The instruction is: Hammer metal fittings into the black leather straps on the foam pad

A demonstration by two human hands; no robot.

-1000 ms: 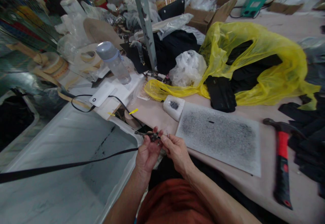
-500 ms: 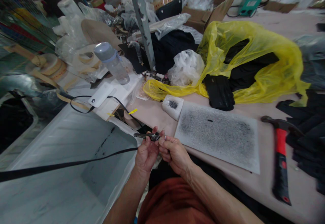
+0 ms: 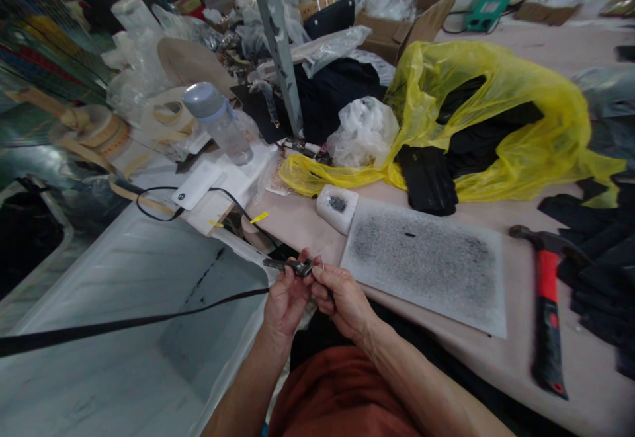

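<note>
My left hand (image 3: pixel 285 301) is closed round a black strap (image 3: pixel 213 305) that trails off to the left over the grey bin. A dark end piece (image 3: pixel 282 264) with a shiny part juts out above its fingers; whether it is a buckle I cannot tell. Touching the shiny part, my right hand (image 3: pixel 342 295) pinches a thin, small metal piece (image 3: pixel 322 262), mostly covered by the fingertips. Both hands meet at the table's front edge, left of a speckled grey board (image 3: pixel 421 258).
A hammer (image 3: pixel 548 311) with a red and black handle lies at the right. Behind the board spreads a yellow plastic bag (image 3: pixel 560 100) holding black pieces. A white block (image 3: pixel 337 208), a water bottle (image 3: pixel 221 123) and a metal post (image 3: pixel 278 47) stand farther back. The grey bin (image 3: pixel 124 331) is at the left.
The yellow bag's right end reaches farther right. My right fingers have shifted slightly at the metal piece; both hands stay at the same place.
</note>
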